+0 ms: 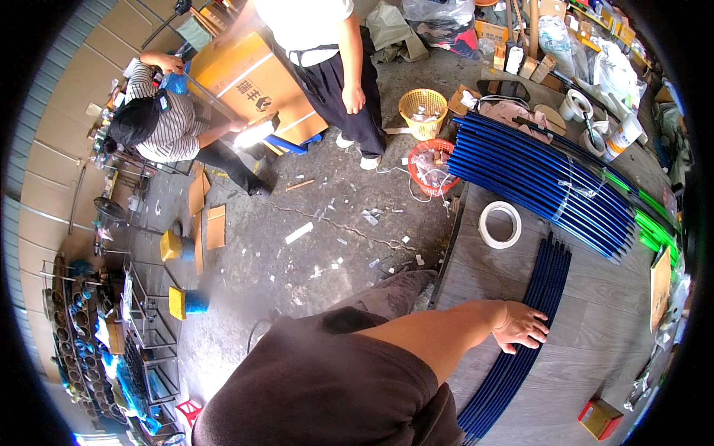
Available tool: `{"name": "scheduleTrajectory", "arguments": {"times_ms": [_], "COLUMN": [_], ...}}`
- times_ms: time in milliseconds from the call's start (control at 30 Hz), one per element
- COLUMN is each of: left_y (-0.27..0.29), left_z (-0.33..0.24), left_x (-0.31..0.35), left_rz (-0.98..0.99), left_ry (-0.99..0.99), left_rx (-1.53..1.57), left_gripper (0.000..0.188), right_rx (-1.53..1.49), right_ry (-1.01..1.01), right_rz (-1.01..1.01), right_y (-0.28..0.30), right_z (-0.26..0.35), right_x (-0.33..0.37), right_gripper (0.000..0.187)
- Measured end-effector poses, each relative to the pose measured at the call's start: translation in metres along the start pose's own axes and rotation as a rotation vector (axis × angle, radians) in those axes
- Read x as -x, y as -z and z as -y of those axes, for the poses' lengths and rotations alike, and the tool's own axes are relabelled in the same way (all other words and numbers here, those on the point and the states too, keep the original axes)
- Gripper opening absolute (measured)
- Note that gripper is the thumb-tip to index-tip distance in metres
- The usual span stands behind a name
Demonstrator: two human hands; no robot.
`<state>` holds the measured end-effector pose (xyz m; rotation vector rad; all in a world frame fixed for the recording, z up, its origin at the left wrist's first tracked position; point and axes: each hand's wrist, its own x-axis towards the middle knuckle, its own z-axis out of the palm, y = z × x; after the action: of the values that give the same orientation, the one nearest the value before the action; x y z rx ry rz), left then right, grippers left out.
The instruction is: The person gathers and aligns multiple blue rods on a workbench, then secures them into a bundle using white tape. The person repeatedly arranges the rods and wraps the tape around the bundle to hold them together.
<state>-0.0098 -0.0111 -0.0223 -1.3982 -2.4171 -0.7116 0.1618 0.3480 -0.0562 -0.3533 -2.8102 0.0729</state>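
Dark brown shirt (320, 379) fills the bottom middle, closest to the lens. Thin dark blue rods (506, 375) sweep through the lower right, and their bottom end gets lost at the frame edge. Also a bright white patch (255, 132) by the big carton (238, 78) upper left, can't make out what it is. Left hand (523, 327) lies palm down across the thin rods, fingers a bit spread and loosely bent over the top. Right hand's out of shot, so can't tell what it's doing. Counts: two bunches of rods, with the brighter blue bunch (532, 182) upper right; one white tape roll (500, 244) just beside that bunch; two baskets, one yellow (424, 132) and one red (414, 165), upper middle; two other people, one in a striped shirt (175, 140) upper left, one in a white shirt (305, 22) top middle, head cut off.
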Motion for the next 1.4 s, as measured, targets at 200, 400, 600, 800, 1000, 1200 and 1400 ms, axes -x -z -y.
{"name": "scheduleTrajectory", "arguments": {"times_ms": [200,400,600,800,1000,1200,1400], "left_y": [-0.002,-0.004,0.001,0.005,0.015,0.027,0.044], "left_z": [-0.001,0.000,-0.002,-0.005,-0.006,0.002,-0.002], "left_x": [0.003,0.000,-0.002,0.000,0.006,-0.005,-0.007], "left_rz": [0.007,0.030,0.075,0.096,0.118,-0.005,0.222], "left_ry": [0.027,0.033,0.060,0.067,0.073,0.026,0.060], "left_rx": [0.027,0.072,0.078,0.101,0.129,0.229,-0.020], "left_gripper": [0.066,0.067,0.067,0.068,0.067,0.062,0.064], "right_rx": [-0.003,0.014,0.035,0.045,0.065,0.001,-0.139], "right_ry": [-0.019,-0.062,-0.110,-0.155,-0.243,-0.521,-0.553], "right_rz": [0.009,0.005,0.008,0.009,0.026,-0.158,-0.160], "right_y": [0.001,0.008,0.016,0.021,0.031,0.087,0.089], "right_z": [0.005,0.007,0.009,0.017,0.028,0.038,0.049], "right_x": [0.005,0.015,0.029,0.043,0.075,0.141,0.134], "right_gripper": [0.045,0.045,0.045,0.045,0.045,0.048,0.034]}}
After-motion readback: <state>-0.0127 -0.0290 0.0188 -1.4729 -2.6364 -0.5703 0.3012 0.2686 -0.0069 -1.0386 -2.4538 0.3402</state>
